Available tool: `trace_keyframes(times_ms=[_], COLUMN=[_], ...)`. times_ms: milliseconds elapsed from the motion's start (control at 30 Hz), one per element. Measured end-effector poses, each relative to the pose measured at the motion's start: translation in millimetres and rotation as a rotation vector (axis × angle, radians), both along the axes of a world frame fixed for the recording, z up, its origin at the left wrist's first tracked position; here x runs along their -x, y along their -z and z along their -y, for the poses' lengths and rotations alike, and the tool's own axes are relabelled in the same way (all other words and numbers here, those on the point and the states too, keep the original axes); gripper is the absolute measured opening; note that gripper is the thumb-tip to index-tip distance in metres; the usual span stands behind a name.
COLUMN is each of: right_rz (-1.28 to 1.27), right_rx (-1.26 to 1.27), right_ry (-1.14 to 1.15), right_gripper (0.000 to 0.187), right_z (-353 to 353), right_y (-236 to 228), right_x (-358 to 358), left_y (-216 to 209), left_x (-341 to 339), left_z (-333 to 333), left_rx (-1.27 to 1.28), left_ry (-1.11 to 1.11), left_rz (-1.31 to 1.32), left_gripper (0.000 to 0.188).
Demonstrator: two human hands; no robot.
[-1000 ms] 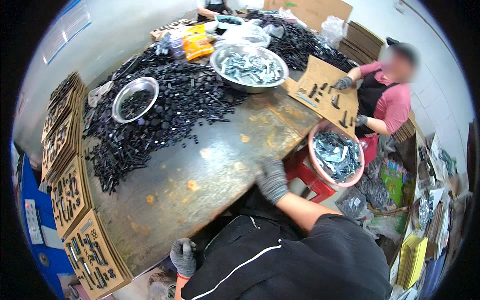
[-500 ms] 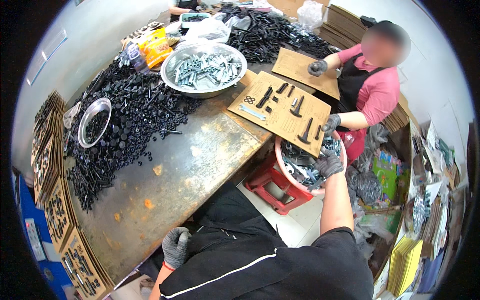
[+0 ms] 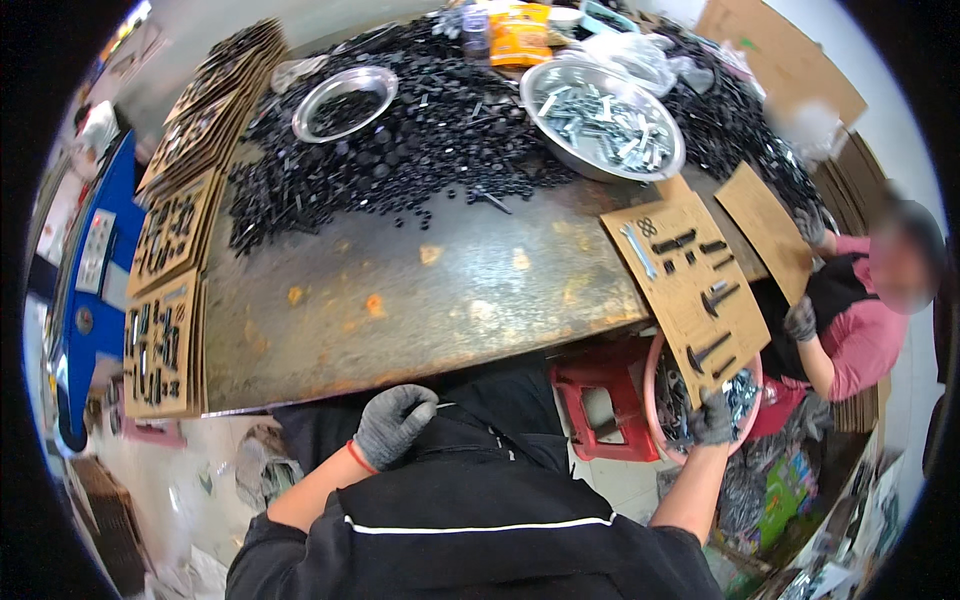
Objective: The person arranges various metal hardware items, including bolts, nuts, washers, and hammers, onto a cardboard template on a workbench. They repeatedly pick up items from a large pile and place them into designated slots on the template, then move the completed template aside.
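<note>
The fingers of my right hand (image 3: 712, 418), in a grey knitted glove, are closed on the near corner of a tan rectangular cardboard board (image 3: 675, 312). A second ago that hand was over the front edge of the surface (image 3: 450, 310); then the co-worker's nearer gloved hand (image 3: 800, 320) was at the board's side edge. Now that hand stands clear of it, so I judge the hold has passed to me. My left hand (image 3: 395, 425), gloved alike with a red cuff, is at my lap, fingers loosely curled; I cannot tell whether the palm holds anything.

The board carries a silver open-ended spanner (image 3: 638, 252) and black parts. Its far end is over the surface's right corner, its near end over a round pink plastic basin (image 3: 652, 405) of metal pieces. The basin and a red plastic stool (image 3: 632, 405) crowd the space beneath; the co-worker's plain brown cardboard sheet (image 3: 765, 230) hems the right side, and a wide steel bowl (image 3: 600, 172) the far end. Beyond, a heap of small black parts (image 3: 430, 165) spreads leftward; stacked cardboard boards (image 3: 194, 375) line the left edge.
</note>
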State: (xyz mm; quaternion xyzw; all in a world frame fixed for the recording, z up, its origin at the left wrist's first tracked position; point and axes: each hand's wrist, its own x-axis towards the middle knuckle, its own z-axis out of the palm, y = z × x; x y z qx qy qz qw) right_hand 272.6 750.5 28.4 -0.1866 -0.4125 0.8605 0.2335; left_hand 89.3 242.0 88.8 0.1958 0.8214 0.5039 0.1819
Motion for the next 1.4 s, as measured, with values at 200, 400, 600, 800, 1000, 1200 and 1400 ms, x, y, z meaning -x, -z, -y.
trace_keyframes(times_ms=[200, 400, 600, 800, 1000, 1200, 1400], right_rz=[0.061, 0.301, 0.341, 0.389, 0.632, 0.607, 0.469], right_rx=[-0.078, -0.088, -0.118, 0.031, -0.150, -0.028, -0.334], right_ry=[-0.132, -0.294, -0.458, -0.803, -1.032, -1.512, -1.797], right_gripper=[0.083, 0.082, 0.096, 0.085, 0.055, 0.043, 0.028], right_z=[75.7, 123.6, 159.5, 235.0, 294.0, 380.1, 421.0], right_y=[-32.5, -30.9, -13.4, -42.2, -19.5, -10.0, -27.5], right_x=[-15.8, -42.4, -27.8, 40.7, 78.0, 115.7, 147.7], left_y=[4.7, 0.5, -12.9, 6.0, 38.5, 51.7, 65.3], left_x=[5.8, 8.0, -2.9, -29.9, -46.1, -52.4, -28.8], left_z=[10.3, 33.4, 83.5, 116.4, 115.0, 136.2, 197.0], left_rx=[0.002, -0.090, -0.143, -0.182, -0.233, -0.510, -0.490], left_ry=[0.027, -0.105, -0.112, 0.120, 0.026, -0.338, -0.456], left_rz=[-0.152, -0.106, -0.118, 0.158, 0.803, 0.620, 0.497], left_gripper=[0.019, 0.016, 0.017, 0.027, 0.040, 0.045, 0.034])
